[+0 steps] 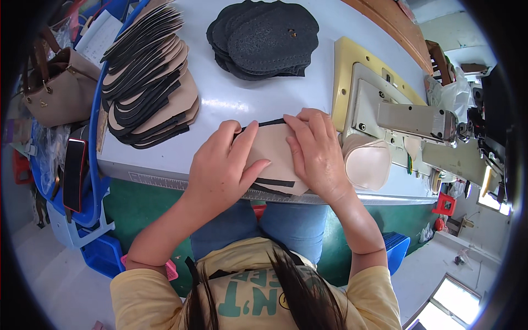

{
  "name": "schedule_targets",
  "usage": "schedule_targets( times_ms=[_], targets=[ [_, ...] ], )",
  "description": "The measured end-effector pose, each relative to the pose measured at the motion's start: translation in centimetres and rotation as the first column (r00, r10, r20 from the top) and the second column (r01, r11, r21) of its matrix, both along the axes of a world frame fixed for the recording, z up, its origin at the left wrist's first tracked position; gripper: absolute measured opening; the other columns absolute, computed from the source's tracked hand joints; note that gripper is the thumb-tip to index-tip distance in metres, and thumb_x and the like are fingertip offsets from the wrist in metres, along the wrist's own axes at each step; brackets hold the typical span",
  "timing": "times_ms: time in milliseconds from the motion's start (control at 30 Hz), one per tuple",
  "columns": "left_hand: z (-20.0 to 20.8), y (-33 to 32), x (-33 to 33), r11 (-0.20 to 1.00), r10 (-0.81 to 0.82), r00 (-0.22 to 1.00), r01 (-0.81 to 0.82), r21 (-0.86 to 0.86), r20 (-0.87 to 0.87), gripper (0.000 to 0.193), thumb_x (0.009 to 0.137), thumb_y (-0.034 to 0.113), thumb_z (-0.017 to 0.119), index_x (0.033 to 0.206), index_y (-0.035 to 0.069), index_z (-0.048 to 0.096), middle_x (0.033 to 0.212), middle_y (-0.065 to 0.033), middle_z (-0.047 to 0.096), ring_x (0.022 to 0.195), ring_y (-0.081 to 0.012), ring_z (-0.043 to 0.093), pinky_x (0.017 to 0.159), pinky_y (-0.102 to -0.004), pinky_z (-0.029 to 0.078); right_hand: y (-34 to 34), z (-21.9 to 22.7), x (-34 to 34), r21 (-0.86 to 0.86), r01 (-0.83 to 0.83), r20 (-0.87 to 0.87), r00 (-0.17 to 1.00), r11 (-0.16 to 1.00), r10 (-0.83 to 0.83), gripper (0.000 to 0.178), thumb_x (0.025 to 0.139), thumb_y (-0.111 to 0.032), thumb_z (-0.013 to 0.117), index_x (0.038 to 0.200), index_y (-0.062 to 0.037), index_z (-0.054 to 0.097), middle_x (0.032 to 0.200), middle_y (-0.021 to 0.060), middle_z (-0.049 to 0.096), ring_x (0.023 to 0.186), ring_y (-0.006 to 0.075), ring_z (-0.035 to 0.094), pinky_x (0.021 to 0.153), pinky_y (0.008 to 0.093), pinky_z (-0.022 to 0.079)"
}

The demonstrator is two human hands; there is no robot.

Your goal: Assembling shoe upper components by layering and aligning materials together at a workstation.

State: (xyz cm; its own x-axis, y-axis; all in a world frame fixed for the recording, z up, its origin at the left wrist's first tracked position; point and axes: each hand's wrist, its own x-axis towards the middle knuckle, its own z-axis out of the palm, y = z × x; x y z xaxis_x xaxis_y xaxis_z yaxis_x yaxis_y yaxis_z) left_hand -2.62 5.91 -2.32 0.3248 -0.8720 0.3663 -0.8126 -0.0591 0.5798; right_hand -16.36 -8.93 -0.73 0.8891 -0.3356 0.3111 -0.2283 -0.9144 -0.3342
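Note:
Several beige panels with black edging [275, 146] lie in a small stack at the table's front edge, between my hands. My left hand [223, 159] rests on the stack's left side, its thumb and index finger spread apart over the top panel. Along the right side, my right hand [319, 157] grips the panels, with bent fingertips at the far black edge and the thumb on the beige face. What the undersides of my fingers touch is hidden. Rounded pale pieces [367, 162] sit just right of my right hand, beside the sewing machine [412, 118].
A fanned pile of beige and black panels [151, 82] stands at the left. Black scalloped pieces [269, 41] are stacked at the back. A ruler strip [159, 180] runs along the front edge. Left of the table are a handbag [63, 85] and a phone [74, 173].

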Motion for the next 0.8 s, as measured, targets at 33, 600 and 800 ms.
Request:
schedule_targets(
  times_ms=[33,600,800],
  targets=[
    [0.0,-0.3,-0.1,1.000,0.007,0.999,-0.007,0.005,0.045,0.053,0.073,0.022,0.076,0.115,-0.005,0.058,0.095,-0.0127,0.049,0.075,-0.0262,0.056,0.064,-0.0343,0.049,0.0,0.0,-0.1,0.013,0.004,0.005,1.000,1.000,-0.004,0.034,0.079,0.000,0.063,0.113,0.0007,0.058,0.105,0.0163,0.053,0.096,0.0350,0.053,0.085,0.0418,0.045],
    [-0.6,0.3,-0.7,0.966,-0.079,0.971,0.019,-0.257,-0.225,0.046,0.075,0.024,0.075,0.112,0.000,0.060,0.093,-0.0131,0.059,0.077,-0.0298,0.054,0.068,-0.0375,0.044,-0.2,-0.7,-3.6,-0.088,-0.103,0.563,0.816,0.991,0.134,0.035,0.066,0.013,0.060,0.097,-0.0028,0.054,0.085,0.0124,0.062,0.072,0.0284,0.061,0.063,0.0387,0.048],
    [2.1,-3.3,2.9,0.950,-0.182,0.980,0.196,-0.241,0.081,0.042,0.072,0.022,0.076,0.105,0.000,0.061,0.091,-0.0132,0.057,0.081,-0.0300,0.054,0.069,-0.0385,0.044,-0.2,3.2,-8.8,0.242,0.207,0.637,0.703,0.948,-0.316,0.020,0.085,0.010,0.058,0.103,0.0040,0.053,0.092,0.0138,0.060,0.084,0.0181,0.057,0.078,0.0274,0.047]
  ],
)
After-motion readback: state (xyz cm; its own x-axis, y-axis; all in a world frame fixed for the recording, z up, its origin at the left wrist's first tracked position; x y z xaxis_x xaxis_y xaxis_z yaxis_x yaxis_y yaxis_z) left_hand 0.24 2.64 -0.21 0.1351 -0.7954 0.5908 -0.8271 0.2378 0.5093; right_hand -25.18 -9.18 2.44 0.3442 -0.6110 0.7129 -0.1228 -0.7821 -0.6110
